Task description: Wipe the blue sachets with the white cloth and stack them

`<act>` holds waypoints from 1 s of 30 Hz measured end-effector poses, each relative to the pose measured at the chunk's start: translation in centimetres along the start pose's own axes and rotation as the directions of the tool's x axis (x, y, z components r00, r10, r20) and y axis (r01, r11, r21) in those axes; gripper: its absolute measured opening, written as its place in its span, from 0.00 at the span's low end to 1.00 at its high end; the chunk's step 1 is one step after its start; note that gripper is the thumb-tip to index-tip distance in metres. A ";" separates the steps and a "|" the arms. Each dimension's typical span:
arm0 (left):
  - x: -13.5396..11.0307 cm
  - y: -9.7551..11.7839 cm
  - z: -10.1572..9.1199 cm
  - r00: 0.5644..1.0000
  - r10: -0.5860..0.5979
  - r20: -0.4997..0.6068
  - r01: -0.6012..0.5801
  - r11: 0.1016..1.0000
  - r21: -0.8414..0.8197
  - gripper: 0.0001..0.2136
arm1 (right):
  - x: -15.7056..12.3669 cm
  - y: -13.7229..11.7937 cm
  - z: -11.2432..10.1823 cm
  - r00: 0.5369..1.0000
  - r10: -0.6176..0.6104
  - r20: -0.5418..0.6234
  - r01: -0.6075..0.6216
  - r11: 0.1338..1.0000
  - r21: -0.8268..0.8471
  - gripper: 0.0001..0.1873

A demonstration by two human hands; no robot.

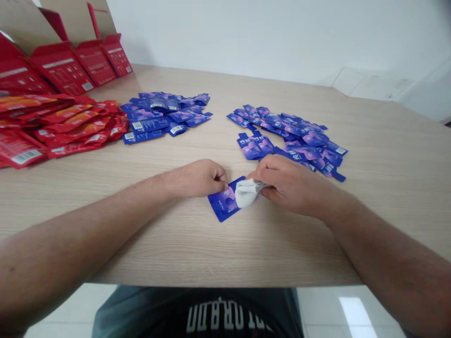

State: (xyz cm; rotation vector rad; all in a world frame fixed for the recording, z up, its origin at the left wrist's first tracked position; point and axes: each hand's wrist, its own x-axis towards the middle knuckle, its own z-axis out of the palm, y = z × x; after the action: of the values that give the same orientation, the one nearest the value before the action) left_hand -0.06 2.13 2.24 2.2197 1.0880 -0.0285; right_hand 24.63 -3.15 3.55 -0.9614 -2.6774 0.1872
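Observation:
A blue packet [222, 204] with a pink print lies at a slant on the table in front of me. My left hand [207, 178] is closed, its curled fingers pinching the upper left edge of that packet. Bunched in the fingers of my right hand [285, 185] is a white cloth [245, 193], which hangs over the packet's right side and hides part of it. Just beyond my right hand is a loose pile of flat blue packets [292, 134], some with a hanging tab at the top.
Another pile of blue packets [165, 115], some plump, lies at the back left. Beside it are stacked red pouches [70, 124]. Open red cartons [93, 63] stand in a row behind those. The wooden table [218, 253] ends close to my body, and a white wall [253, 42] rises behind it.

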 end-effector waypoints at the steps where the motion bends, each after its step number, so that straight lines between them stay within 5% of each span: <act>1: -0.1 0.1 0.1 1.000 0.011 -0.002 -0.011 1.000 -0.011 0.10 | 0.2 -0.4 0.6 1.000 -0.007 -0.022 0.006 0.999 -0.043 0.13; 6: -0.1 0.2 0.5 0.999 0.050 -0.004 -0.050 0.998 -0.037 0.08 | 1.1 -3.1 2.4 0.991 -0.128 0.034 0.132 0.981 -0.145 0.14; 9: 0.0 0.0 0.7 0.999 0.044 0.003 -0.044 0.998 -0.042 0.09 | 0.7 -2.5 2.1 0.985 -0.125 0.118 0.142 0.980 -0.140 0.13; 13: 0.1 -0.2 0.8 0.999 0.020 -0.030 -0.021 1.000 -0.015 0.11 | 0.5 -0.7 2.0 0.999 -0.025 0.024 0.028 0.994 -0.110 0.14; 16: 0.1 -0.1 0.8 0.999 0.036 -0.030 -0.036 0.999 -0.005 0.09 | 0.9 -1.7 2.4 0.998 -0.055 -0.025 0.052 0.993 -0.108 0.12; 20: 0.0 0.0 0.7 0.998 0.055 -0.002 -0.055 0.998 0.000 0.09 | 0.8 -2.1 2.2 0.977 -0.167 0.130 0.180 0.979 -0.093 0.14; 25: -0.1 -0.1 0.7 0.998 0.069 -0.012 -0.069 0.997 0.034 0.09 | 0.7 0.2 2.1 0.998 0.007 -0.059 -0.013 0.995 -0.101 0.14; 30: -0.3 0.0 0.6 0.996 0.085 0.005 -0.085 0.996 0.030 0.08 | 0.7 -0.2 2.2 0.996 -0.086 0.006 0.086 0.995 -0.048 0.15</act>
State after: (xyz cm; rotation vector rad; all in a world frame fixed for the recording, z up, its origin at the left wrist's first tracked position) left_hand -0.08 1.58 1.88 2.2897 0.9958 -0.0124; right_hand 23.31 -2.85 1.71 -0.8585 -2.7314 0.1073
